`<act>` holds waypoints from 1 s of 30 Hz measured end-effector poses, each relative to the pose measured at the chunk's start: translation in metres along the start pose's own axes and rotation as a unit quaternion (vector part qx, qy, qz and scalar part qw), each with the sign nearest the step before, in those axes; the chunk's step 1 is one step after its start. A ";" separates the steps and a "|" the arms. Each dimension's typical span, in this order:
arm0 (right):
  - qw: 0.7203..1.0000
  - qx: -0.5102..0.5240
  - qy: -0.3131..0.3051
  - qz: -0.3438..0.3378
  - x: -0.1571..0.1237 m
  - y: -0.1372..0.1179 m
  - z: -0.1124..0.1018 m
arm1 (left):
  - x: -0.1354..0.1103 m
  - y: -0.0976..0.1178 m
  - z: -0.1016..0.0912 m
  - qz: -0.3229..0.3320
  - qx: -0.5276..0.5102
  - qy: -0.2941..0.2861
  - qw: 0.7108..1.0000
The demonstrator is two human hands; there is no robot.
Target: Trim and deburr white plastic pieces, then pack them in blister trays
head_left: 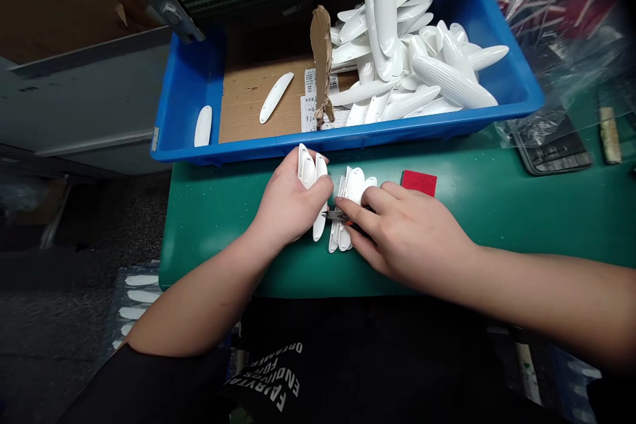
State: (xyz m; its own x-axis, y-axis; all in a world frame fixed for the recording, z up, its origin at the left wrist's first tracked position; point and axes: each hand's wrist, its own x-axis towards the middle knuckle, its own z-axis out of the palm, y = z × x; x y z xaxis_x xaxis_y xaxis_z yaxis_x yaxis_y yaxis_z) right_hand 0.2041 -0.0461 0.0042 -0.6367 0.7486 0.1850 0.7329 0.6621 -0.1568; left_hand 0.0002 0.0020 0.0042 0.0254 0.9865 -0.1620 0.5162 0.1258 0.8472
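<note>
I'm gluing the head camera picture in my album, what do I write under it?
Left hand holds white pieces, right hand holds a pliers-like tool, near a blue bin.

Workshop, blue parts bin (263,146), green bench top (497,212)

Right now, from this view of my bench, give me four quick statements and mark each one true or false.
1. The right hand holds a pliers-like tool. True.
2. The left hand is empty. False: it holds slim white pieces.
3. The red block lies on the green table. True.
4. Most white shells in the blue bin lie left of the upright cardboard. False: most lie to its right.
</note>
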 end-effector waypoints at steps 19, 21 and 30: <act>0.962 0.226 0.141 0.054 -0.002 0.024 0.008 | 0.002 -0.005 0.001 -0.029 -0.146 -0.009 0.989; 0.949 0.258 0.172 0.059 0.001 0.028 0.007 | 0.001 -0.004 0.003 -0.035 -0.178 -0.020 0.983; 0.931 0.306 0.190 0.053 0.002 0.030 0.009 | -0.004 0.006 0.005 -0.049 -0.186 -0.139 0.971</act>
State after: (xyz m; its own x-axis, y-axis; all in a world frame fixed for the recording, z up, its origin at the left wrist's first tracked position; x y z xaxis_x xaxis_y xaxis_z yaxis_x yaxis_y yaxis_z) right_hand 0.2223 -0.0242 -0.0086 -0.3517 0.8215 0.4487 0.4388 0.5681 -0.6962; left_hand 0.0069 -0.0014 0.0072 0.2485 0.9078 -0.3378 0.1842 0.2980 0.9366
